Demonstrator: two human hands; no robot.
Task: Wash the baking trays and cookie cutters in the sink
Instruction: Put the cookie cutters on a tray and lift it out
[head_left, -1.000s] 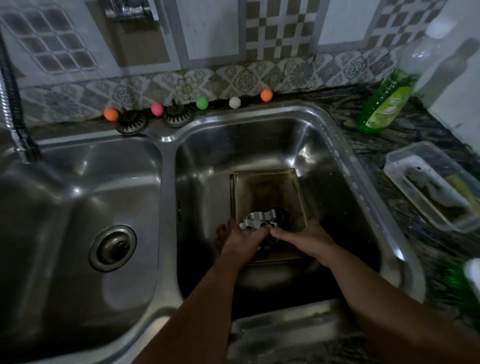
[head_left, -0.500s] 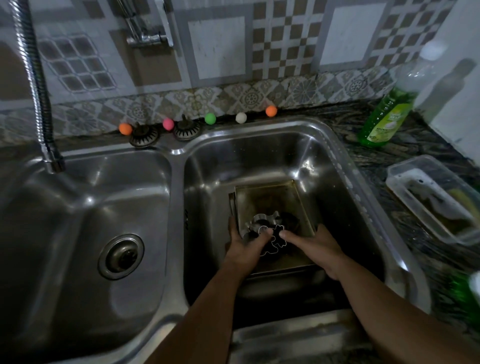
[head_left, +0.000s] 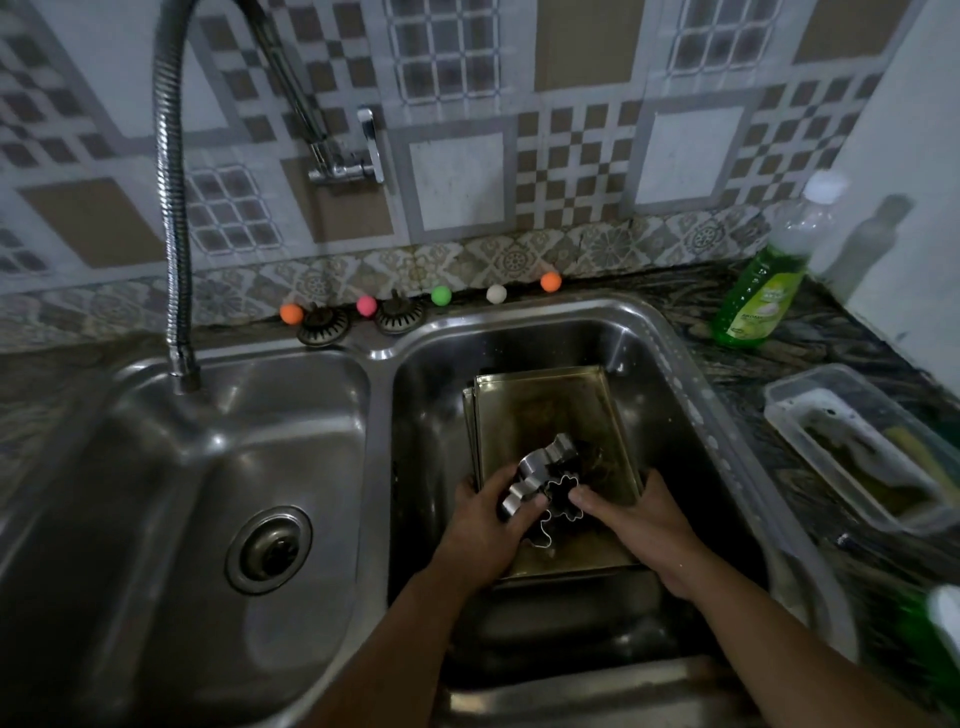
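Nearby green soap bottle (head_left: 756, 299), faucet hose (head_left: 174, 218) over left basin, left hand (head_left: 491, 525) grasping cookie cutters (head_left: 540, 475) above baking trays (head_left: 540, 410), right hand (head_left: 636, 525) pinching one.

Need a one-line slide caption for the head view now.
Both hands, left hand and right hand, handle cookie cutters over baking trays in the right sink basin.

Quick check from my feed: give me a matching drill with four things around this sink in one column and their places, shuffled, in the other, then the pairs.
Things:
1. baking trays
2. green soap bottle
3. flexible faucet hose
4. clear plastic tub

Places:
A. above the left basin
B. counter, far right corner by the wall
C. stacked in the right basin
D. counter right of the sink, nearer the person

Pairs: 1-C, 2-B, 3-A, 4-D
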